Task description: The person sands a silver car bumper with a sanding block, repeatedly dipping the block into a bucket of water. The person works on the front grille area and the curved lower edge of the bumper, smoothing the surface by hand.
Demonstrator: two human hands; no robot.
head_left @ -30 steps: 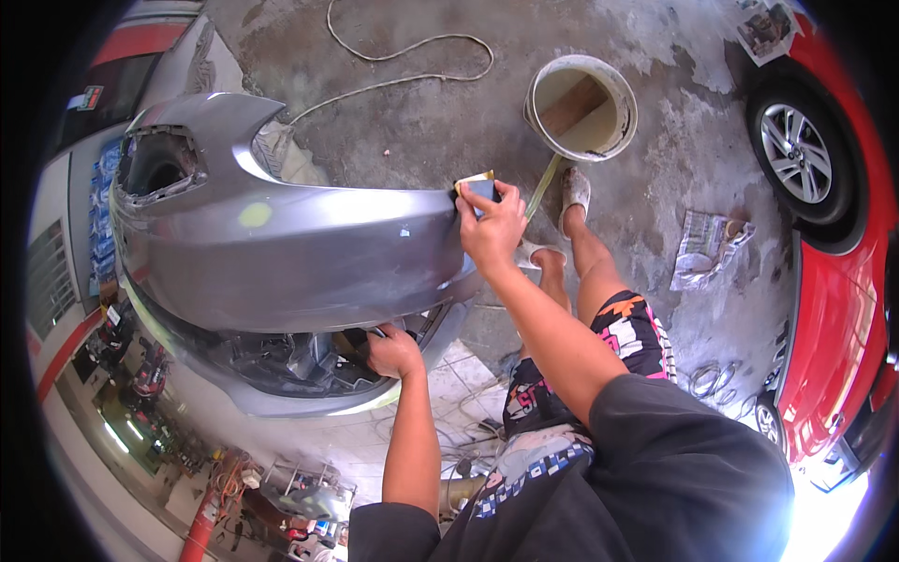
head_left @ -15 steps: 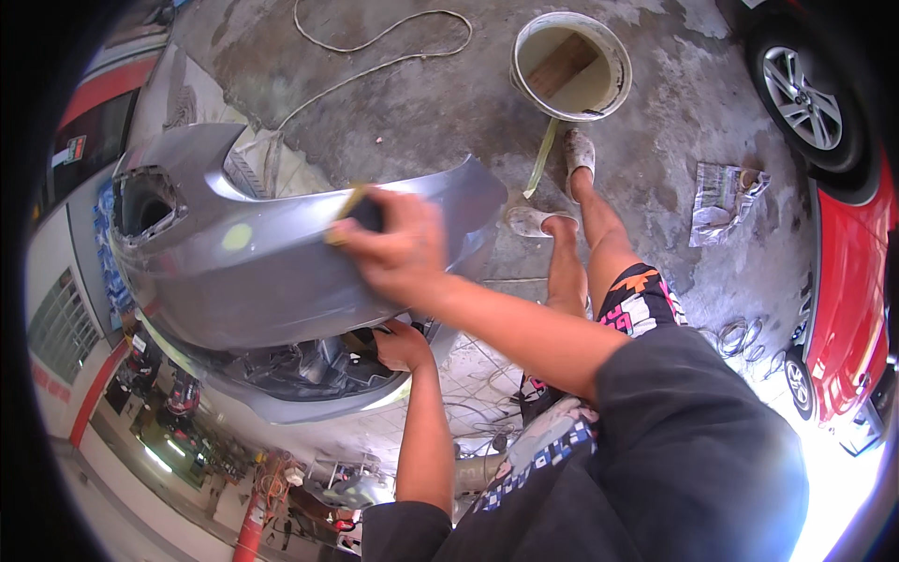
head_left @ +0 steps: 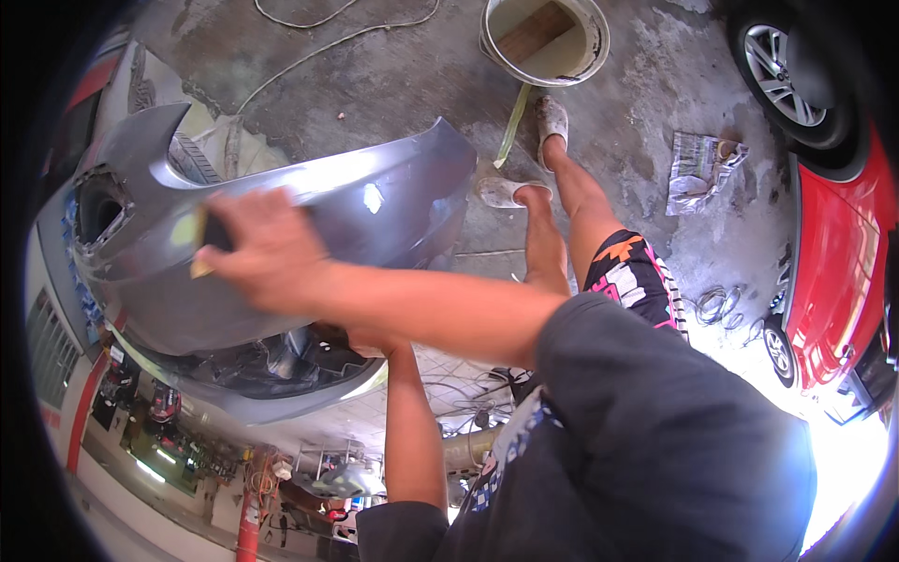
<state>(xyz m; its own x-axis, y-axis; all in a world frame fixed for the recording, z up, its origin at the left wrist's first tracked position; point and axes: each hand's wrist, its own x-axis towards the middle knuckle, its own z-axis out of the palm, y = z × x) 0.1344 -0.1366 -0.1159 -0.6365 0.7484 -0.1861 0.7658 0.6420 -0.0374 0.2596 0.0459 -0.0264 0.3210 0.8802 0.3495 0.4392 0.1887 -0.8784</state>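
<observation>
A grey car bumper (head_left: pixel 365 245) with a pale yellow-green filler spot (head_left: pixel 184 229) lies in front of me, its hollow inner side facing me. My right hand (head_left: pixel 272 251), smeared by motion, presses a dark sanding block (head_left: pixel 219 236) against the outer face, over the edge of that spot. A yellowish sheet edge shows at the block's far side. Under my right forearm, my left hand (head_left: pixel 368 343) grips the bumper's near edge. Its fingers are mostly hidden now; the earlier frame shows them curled there.
A white bucket (head_left: pixel 599 67) of cloudy water with a wooden board (head_left: pixel 536 32) across it stands beyond my feet. A crumpled printed sheet (head_left: pixel 691 178) lies on the concrete. At right is a red car (head_left: pixel 833 281); coiled wire (head_left: pixel 719 304) lies near it. A hose (head_left: pixel 328 67) crosses the far floor.
My right hand has swept left along the bumper with the sanding block, from its middle to the filler spot. My left hand stays at the near edge. The whole view has shifted slightly.
</observation>
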